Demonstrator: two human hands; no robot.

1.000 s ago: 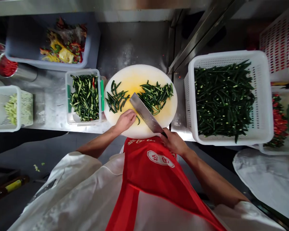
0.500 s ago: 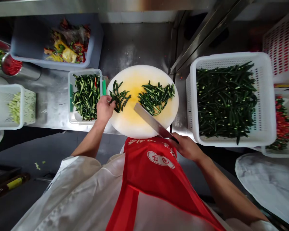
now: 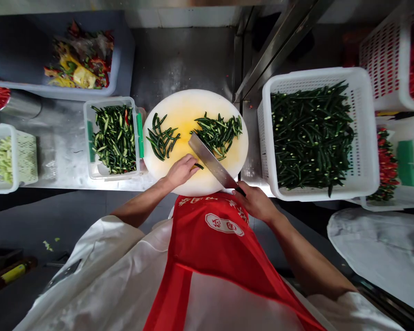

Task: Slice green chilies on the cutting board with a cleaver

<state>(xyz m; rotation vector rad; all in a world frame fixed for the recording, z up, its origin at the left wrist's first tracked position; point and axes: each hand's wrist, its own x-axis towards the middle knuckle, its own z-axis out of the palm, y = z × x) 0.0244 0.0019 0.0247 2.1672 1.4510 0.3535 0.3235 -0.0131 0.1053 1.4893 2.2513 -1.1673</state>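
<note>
My left hand (image 3: 183, 171) is closed on a green chili pepper (image 3: 199, 166), whose dark end sticks out from my fingertips low over the round white cutting board (image 3: 189, 186). In my right hand (image 3: 257, 201) is the handle of a cleaver (image 3: 214, 162). Its blade slants up and left across the board, the tip close to the board's middle. Whole-looking green chilies (image 3: 162, 138) lie loose on the board's left side. A heap of cut green chilies (image 3: 221, 133) rests on the right, partly behind the blade.
Left of the board stands a clear box of cut chilies (image 3: 134, 103). A white basket of green chilies (image 3: 374, 138) is on the right. A blue-grey bin with pepper scraps (image 3: 120, 69) sits back left. A metal post (image 3: 262, 59) slants behind the board.
My left hand has moved right and toward me from the left chilies, now with one chili near the blade. The cleaver stays in my right hand. The whole view has shifted slightly.
</note>
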